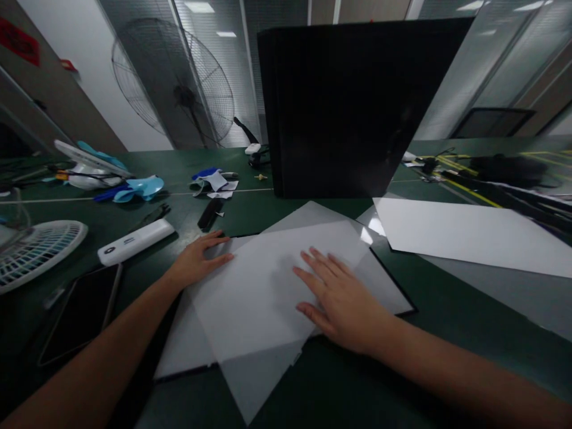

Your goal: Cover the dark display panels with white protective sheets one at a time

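Observation:
A translucent white sheet (254, 316) lies askew over a dark-edged white panel (187, 345) on the green table, its near corner reaching past the panel's front edge. My left hand (199, 259) rests at the panel's far left corner, fingers stretched out and thumb at the sheet's left border. Over the right half of the sheet, my right hand (342, 304) is palm down with its fingers apart. Whether that palm presses on the sheet or hovers just above it, I cannot tell. Neither hand grips anything.
A large black panel (348, 113) stands upright behind the sheet. To the right lie a white board (469, 232) and a clear sheet (500, 292). On the left are a white stick-shaped device (136, 241), a dark tablet (80, 313) and a white fan (42, 253).

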Tool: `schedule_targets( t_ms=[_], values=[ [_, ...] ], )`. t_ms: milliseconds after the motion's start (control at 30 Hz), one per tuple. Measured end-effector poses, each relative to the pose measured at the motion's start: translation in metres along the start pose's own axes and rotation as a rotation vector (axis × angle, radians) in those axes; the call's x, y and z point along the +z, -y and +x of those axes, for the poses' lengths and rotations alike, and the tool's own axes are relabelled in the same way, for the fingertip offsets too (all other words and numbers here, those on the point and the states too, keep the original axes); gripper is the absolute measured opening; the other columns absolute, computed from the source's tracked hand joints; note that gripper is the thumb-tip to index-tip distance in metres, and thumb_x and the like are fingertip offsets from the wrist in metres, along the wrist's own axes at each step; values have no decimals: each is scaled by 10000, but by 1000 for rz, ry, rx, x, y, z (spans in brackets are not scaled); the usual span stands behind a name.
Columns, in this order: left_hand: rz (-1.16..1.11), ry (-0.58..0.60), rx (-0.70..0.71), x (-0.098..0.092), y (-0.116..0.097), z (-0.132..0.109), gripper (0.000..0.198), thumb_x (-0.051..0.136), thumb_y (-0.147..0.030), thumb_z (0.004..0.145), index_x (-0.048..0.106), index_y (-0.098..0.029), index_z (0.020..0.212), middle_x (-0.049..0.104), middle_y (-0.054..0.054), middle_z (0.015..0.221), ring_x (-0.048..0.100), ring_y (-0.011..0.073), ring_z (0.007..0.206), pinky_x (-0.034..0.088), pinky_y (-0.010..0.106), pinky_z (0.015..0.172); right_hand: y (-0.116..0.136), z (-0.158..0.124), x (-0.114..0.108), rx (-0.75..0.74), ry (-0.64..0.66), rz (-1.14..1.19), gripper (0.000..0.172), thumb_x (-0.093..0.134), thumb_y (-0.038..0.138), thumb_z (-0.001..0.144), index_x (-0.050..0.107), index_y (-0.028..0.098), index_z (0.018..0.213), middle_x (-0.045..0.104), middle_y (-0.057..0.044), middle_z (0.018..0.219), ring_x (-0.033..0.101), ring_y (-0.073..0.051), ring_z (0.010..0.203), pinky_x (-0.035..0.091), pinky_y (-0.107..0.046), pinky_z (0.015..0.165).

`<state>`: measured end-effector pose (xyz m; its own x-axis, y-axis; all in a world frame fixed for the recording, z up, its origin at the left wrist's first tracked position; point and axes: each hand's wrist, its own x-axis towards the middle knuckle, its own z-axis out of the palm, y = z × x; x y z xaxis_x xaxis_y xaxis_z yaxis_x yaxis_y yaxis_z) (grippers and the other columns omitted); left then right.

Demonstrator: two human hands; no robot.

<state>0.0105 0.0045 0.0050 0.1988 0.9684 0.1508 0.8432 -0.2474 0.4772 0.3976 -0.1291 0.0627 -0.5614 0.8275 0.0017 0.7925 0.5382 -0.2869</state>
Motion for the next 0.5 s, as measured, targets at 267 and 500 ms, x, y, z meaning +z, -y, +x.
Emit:
schedule_targets(
  t_ms=[267,500],
  values=[
    [-72,-41,-70,-1,4,0,798,649,-889,756,802,-302,1276,621,65,1567,584,382,1440,435,521,1236,1,4,-9,199,112,-346,617,518,605,1071,638,163,1485,647,-221,1329,637,-392,1181,562,-584,969],
    [-62,0,-30,-2,2,-1,928,634,-919,750,741,-247,1380,583,123,1598,547,390,1472,363,546,1277,16,-2,-1,-171,108,-359,528,510,555,1083,667,183,1423,667,-164,1175,640,-333,1061,566,-495,880]
  ],
)
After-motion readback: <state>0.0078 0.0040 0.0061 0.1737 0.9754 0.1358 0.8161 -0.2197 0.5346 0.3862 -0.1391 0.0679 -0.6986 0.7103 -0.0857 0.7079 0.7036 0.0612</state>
